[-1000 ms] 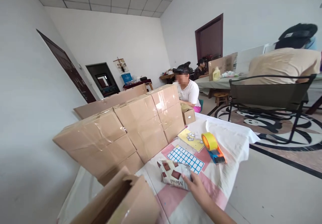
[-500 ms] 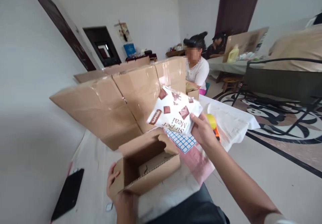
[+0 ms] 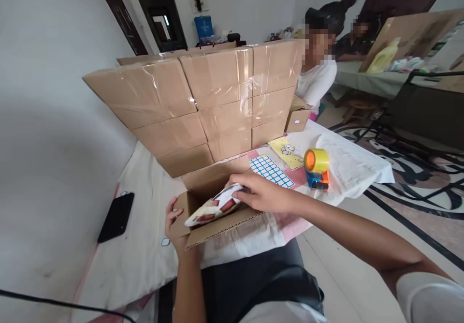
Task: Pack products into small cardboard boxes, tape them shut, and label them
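Observation:
A small cardboard box (image 3: 221, 227) lies open at the table's near edge, its opening facing up. My left hand (image 3: 176, 224) is closed round the left end of this box. With my right hand (image 3: 255, 192) I grip a white food packet (image 3: 213, 208) printed with brown squares. The packet is partly inside the box, tilted, and its lower part is hidden behind the near wall. Right behind the box lies a sheet of blue-edged white labels (image 3: 271, 170).
Taped cartons (image 3: 224, 100) stand stacked behind the box. To the right are a tape dispenser (image 3: 317, 168) and a yellow sheet (image 3: 286, 151). A black phone-like slab (image 3: 116, 216) lies left. A co-worker (image 3: 319, 71) sits beyond, beside another small box (image 3: 297, 117).
My right hand has brought the packet down from above the label sheet into the box. My left hand still holds the box end. The view has shifted.

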### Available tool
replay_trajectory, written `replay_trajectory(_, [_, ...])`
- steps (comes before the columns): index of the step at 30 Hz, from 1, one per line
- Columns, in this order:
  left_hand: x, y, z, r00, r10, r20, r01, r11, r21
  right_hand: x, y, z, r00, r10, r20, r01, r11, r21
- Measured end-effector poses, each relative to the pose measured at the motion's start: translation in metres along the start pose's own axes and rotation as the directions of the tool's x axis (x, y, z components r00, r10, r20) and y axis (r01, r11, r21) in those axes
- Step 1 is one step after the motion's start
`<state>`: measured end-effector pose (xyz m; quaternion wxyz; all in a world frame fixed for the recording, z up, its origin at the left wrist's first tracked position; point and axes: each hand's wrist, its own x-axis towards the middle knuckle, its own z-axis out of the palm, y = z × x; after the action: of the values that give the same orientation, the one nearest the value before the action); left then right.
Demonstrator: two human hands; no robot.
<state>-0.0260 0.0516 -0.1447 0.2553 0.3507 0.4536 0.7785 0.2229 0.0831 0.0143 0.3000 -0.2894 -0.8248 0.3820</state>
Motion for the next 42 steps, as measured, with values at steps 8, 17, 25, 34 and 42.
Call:
replay_trajectory(8, [-0.005, 0.009, 0.000, 0.993, 0.108, 0.049, -0.112, 0.990, 0.082, -0.015, 0.000, -0.025, 0.995, 0.040, -0.092, -0.061, 0.970, -0.236])
replay_trajectory(17, [0.005, 0.021, -0.018, 0.968, 0.222, 0.117, -0.247, 0.929, 0.276, -0.027, 0.009, -0.038, 0.951, 0.134, -0.277, -0.170, 0.979, -0.110])
replay_trajectory(25, [0.041, 0.107, -0.007, 0.638, 0.233, 0.734, -0.635, 0.699, 0.330, -0.029, 0.007, -0.043, 0.811, 0.158, -0.564, -0.069, 0.982, 0.175])
replay_trajectory(34, [0.014, 0.149, 0.124, -0.150, -0.556, 0.817, -0.620, 0.697, 0.361, 0.007, -0.006, -0.013, 0.755, 0.336, -0.563, 0.185, 0.715, 0.675])
replay_trajectory(42, [0.024, 0.134, 0.140, -0.351, -0.587, 0.729, -0.514, 0.772, 0.374, 0.011, -0.003, -0.005, 0.812, 0.294, -0.504, 0.195, 0.678, 0.709])
